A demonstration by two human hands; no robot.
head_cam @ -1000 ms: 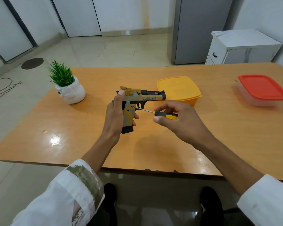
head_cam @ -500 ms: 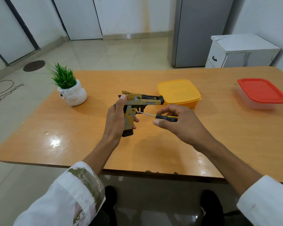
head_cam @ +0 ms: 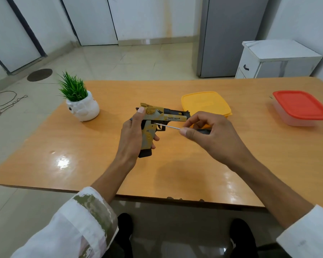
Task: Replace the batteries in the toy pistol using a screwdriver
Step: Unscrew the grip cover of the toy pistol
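Observation:
A yellow, grey and black toy pistol is held upright above the wooden table, barrel pointing right. My left hand grips its handle from behind, thumb up near the hammer. My right hand pinches the handle of a small screwdriver. The thin metal shaft runs left, and its tip touches the pistol's side just above the grip. The screwdriver's handle is mostly hidden by my fingers.
A yellow lidded box sits just behind my right hand. A red-lidded clear box stands at the far right. A white pot with a green plant is at the left. A white cabinet stands beyond the table.
The pistol and both hands have kept their pose. My right-hand fingers have shifted on the screwdriver handle, now covering its yellow part. The view has tilted slightly.

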